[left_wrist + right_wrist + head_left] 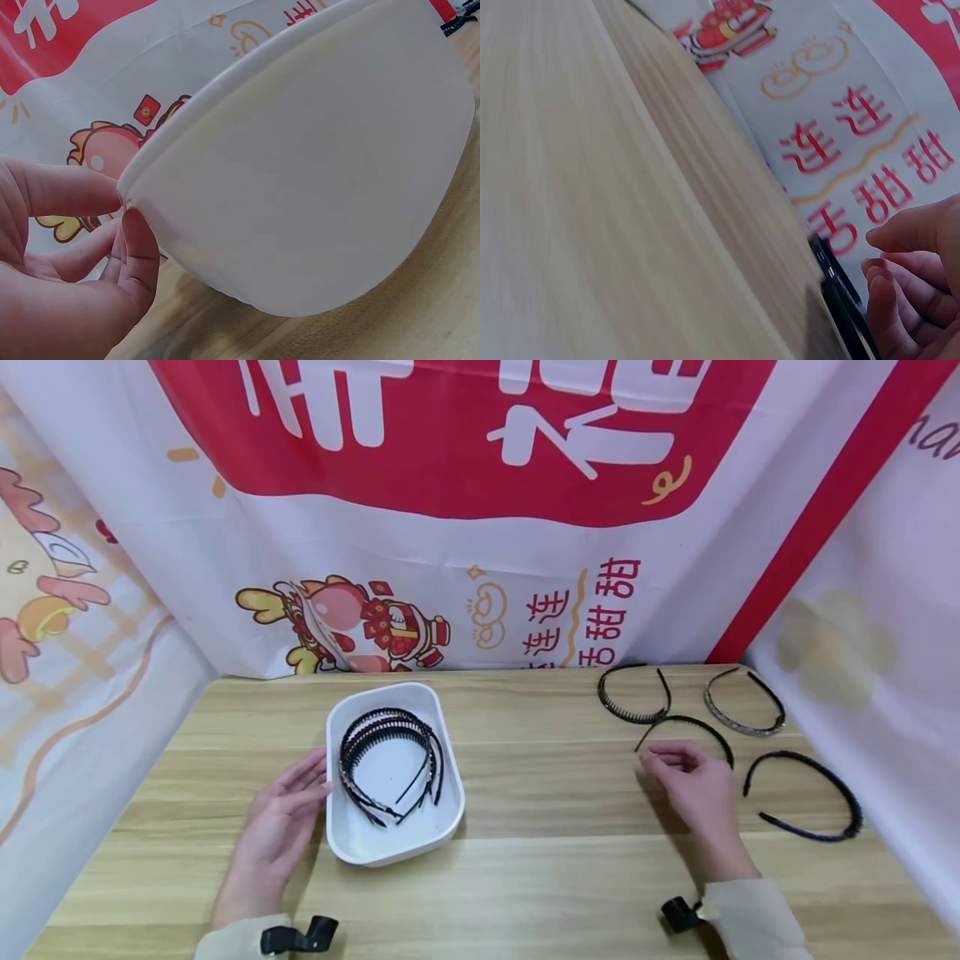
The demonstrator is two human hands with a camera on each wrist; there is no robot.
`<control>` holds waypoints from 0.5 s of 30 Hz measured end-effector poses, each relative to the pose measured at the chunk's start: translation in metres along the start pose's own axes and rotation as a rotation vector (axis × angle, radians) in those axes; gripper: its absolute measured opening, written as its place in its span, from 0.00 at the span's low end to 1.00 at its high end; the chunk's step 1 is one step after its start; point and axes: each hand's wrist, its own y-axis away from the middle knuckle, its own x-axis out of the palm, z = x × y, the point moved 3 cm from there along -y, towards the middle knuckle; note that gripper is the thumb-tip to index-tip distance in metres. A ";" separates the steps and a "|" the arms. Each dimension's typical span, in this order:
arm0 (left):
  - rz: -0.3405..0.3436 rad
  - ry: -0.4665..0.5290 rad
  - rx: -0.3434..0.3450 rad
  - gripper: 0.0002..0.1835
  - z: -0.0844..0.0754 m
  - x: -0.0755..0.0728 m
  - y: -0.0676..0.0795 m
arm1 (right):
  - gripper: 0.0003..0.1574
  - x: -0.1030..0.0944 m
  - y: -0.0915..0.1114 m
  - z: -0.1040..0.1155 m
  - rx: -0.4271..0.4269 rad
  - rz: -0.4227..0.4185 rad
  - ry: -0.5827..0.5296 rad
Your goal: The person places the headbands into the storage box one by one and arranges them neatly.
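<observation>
My left hand is at the left side of a white plastic box. In the left wrist view its thumb and finger pinch the box's rim. Inside the box lies a nested bunch of dark headbands, some with comb teeth. Over on the right, my right hand hovers by the near end of a thin black headband. In the right wrist view the thumb and fingers are loosely bent with a gap between them, and the dark headband tips lie beside the fingers, not between them.
Beyond the right hand lie a black toothed headband and a glittery one. A thick dark headband is at the far right. Printed cloth encloses the wooden table at the back and sides.
</observation>
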 end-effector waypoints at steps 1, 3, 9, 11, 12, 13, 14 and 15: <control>-0.001 0.001 -0.001 0.28 0.000 0.000 0.000 | 0.20 -0.005 0.000 -0.003 0.012 -0.013 0.002; -0.003 0.000 -0.003 0.28 0.000 0.001 0.000 | 0.20 -0.014 0.001 -0.009 0.044 -0.038 -0.002; -0.006 0.008 -0.005 0.28 -0.001 0.002 0.000 | 0.20 -0.032 0.003 -0.024 0.130 -0.132 -0.020; -0.005 0.010 -0.006 0.27 -0.001 0.002 0.000 | 0.20 -0.037 0.002 -0.028 0.143 -0.170 -0.019; -0.003 0.012 -0.007 0.27 -0.001 0.002 0.000 | 0.21 -0.040 0.002 -0.030 0.147 -0.184 -0.019; -0.001 0.013 -0.006 0.27 -0.001 0.002 0.000 | 0.21 -0.042 0.001 -0.032 0.148 -0.199 -0.012; 0.000 0.014 -0.004 0.27 0.000 0.002 0.000 | 0.21 -0.045 0.000 -0.034 0.148 -0.210 -0.002; 0.001 0.017 -0.002 0.27 0.000 0.001 0.000 | 0.20 -0.047 -0.001 -0.036 0.148 -0.220 0.011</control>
